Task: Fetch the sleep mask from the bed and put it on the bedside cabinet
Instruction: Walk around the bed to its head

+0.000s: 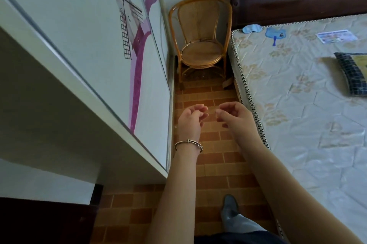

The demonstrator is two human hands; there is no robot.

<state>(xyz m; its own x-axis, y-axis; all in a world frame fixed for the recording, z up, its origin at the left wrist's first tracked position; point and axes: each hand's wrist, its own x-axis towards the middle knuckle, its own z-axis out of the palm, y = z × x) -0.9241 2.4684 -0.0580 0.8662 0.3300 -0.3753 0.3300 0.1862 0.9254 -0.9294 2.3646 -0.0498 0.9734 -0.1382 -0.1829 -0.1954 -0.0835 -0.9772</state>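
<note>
Since both the left hand [189,119] and right hand [233,117] hang loosely curled and empty, well short of the sleep mask [251,29] at the bed's [297,104] far left corner, I'd guess the risk is grabbing the blue fan [275,34] just beside it; no cabinet's in view either.

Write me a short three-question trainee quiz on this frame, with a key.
1. True or false: the sleep mask lies at the mattress corner nearest the rattan chair.
2. What does the left hand hold? A) the mask B) nothing C) the blue fan
3. Fill in: the bracelet is on the ___ wrist.

Key
1. True: it lies at the head-end corner, beside the chair.
2. B: both the left hand and the right hand are loosely curled and hold nothing, over the tiled floor.
3. Left.
</note>
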